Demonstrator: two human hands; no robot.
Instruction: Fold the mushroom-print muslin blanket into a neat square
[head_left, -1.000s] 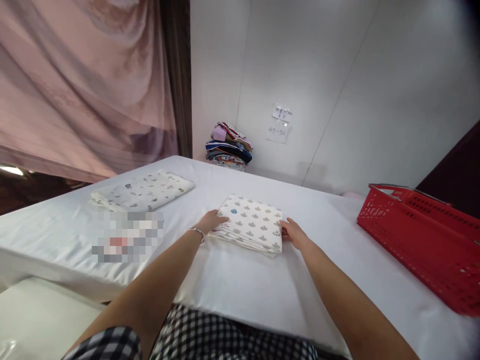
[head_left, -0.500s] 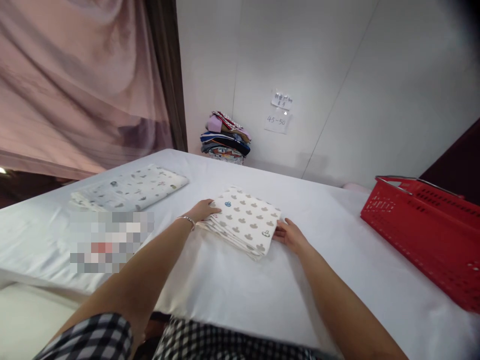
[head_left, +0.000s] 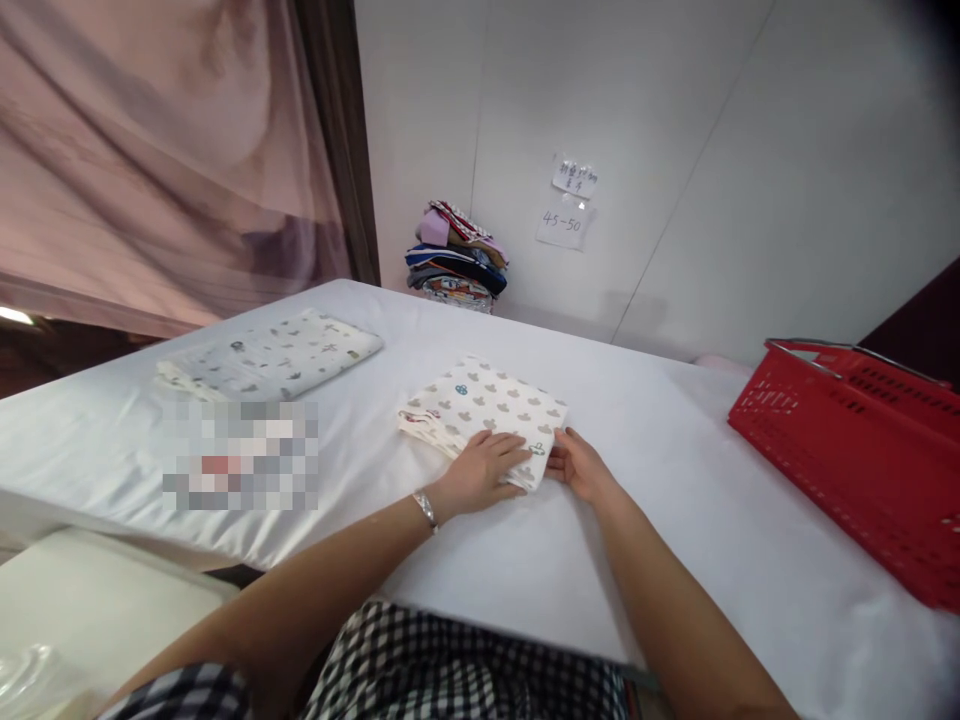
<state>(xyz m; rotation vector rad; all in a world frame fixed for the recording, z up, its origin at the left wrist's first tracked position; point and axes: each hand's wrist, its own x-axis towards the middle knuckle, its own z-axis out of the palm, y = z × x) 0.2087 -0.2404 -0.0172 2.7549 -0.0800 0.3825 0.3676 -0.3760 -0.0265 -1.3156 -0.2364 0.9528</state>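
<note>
White cloth (head_left: 480, 397) with grey shapes lies folded on the desk (head_left: 645, 410), between a second cloth (head_left: 281, 352) to the left and a red basket (head_left: 862, 465) to the right. The left hand (head_left: 484, 473) rests palm down on its near right part, fingers stretched out and slightly spread. The right hand (head_left: 579, 466) is at its right edge, thumb above the fingers; whether it pinches the fabric I cannot tell. Beyond the desk, a stack (head_left: 457, 258) of folded textiles stands by the wall (head_left: 600, 90).
</note>
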